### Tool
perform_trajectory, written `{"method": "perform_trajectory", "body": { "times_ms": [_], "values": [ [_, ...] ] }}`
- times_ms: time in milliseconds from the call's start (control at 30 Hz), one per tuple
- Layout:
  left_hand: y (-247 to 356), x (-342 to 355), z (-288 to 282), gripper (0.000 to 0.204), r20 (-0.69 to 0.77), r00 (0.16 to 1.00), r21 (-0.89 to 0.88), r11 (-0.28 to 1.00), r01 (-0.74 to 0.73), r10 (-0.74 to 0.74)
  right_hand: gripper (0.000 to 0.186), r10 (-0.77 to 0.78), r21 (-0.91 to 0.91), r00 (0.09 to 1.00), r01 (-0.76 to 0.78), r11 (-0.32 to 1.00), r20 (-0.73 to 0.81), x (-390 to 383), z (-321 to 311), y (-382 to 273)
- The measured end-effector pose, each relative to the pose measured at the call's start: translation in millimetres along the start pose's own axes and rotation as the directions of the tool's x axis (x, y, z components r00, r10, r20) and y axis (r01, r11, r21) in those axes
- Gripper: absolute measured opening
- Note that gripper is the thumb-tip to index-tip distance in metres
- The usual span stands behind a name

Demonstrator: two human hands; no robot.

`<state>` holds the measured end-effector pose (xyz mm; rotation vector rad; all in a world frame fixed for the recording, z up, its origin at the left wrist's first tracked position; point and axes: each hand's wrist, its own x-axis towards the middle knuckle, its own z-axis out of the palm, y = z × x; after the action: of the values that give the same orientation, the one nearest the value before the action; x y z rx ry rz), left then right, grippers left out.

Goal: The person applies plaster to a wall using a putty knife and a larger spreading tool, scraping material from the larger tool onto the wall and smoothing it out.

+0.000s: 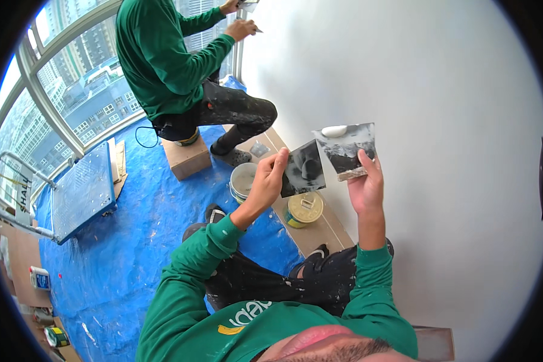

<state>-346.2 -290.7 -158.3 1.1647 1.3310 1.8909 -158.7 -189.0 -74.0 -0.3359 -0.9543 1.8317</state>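
My left hand point(265, 184) grips a dark, smeared, square putty scraper point(304, 171) by its left edge. In my right hand point(368, 193) is a second putty scraper point(344, 155), its grey metal blade streaked with white and its pale handle strip at the lower edge. A lump of white putty point(334, 131) lies along the top of that blade. The two scrapers are held close side by side, with a narrow gap between them, in front of the white wall point(452, 151).
Below my hands are a white bucket point(238, 176) and a lidded yellow tub point(305, 208) on a long board. A co-worker in green point(163, 66) sits ahead. Blue sheeting point(157, 241) covers the floor; a trolley point(81, 190) stands left by the windows.
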Motion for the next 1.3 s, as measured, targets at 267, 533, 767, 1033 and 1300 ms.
{"method": "perform_trajectory", "body": {
  "times_ms": [267, 533, 767, 1033, 1300],
  "values": [
    [32, 15, 0, 0.063, 0.302, 0.828, -0.744, 0.426, 0.515, -0.473, 0.031, -0.498, -0.518, 0.665, 0.747, 0.418, 0.557, -27, -9, -23],
    [59, -1, 20, 0.051, 0.357, 0.858, -0.777, 0.392, 0.492, -0.370, 0.045, -0.094, -0.314, 0.310, 0.948, -0.039, 0.946, -39, 7, -29],
    [71, -19, 32, 0.049, 0.221, 0.902, -0.738, 0.541, 0.403, -0.370, 0.045, -0.055, -0.489, 0.496, 0.821, -0.294, 0.867, -4, -25, -44],
    [84, -15, 16, 0.052, -0.198, 0.788, 0.169, 0.812, -0.558, 0.583, 0.021, -0.031, -0.178, 0.999, 0.036, 0.983, 0.030, -44, -7, -68],
    [92, -2, 36, 0.054, -0.403, 0.895, -0.307, 0.893, -0.328, 0.191, 0.021, 0.453, 0.126, 0.891, -0.454, 0.882, 0.045, -57, 15, -54]
  ]
}}
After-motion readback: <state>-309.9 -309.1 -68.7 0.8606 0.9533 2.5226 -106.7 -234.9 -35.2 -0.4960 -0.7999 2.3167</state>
